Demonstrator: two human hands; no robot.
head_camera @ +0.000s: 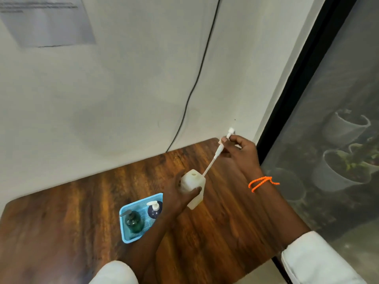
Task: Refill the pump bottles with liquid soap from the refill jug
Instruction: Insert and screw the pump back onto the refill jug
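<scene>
**Pump out of one bottle, no soap poured yet**

Biggest thing first: the bench [71, 218], a dark wood-grain top with glossy streaks and rounded corners, pushed up against a plain pale wall. A black cable [196, 83] hangs down that wall to the bench's far edge.

Near the middle of the bench sits a light-blue tray [131, 239], plastic, with a mesh-patterned floor and a raised rim. Inside it stand two bottles. The green bottle [134, 221], rounded and translucent, stands at the tray's near-left with a grey pump on top. The blue bottle [154, 211], dark and rounded, is at the far-right with a white pump. Both look capped, so by my reading neither has been opened.

Now the action, towards the far right corner. The left hand [180, 193] wraps a white bottle [193, 186], squarish and cloudy, fingers curled round its body with the thumb across the front. Its round neck is open. Whether it rests on the bench or hangs just above, I cannot tell.

The right hand [242, 152], with an orange thread [261, 183] at the wrist, pinches a white pump [220, 148] between its fingertips. The thin dip tube slants down, its tip right by the bottle's shoulder, outside the neck.

I'd call this early: one bottle is opened and two are to go. No refill jug shows anywhere in view, and nothing says any soap has gone in.
</scene>
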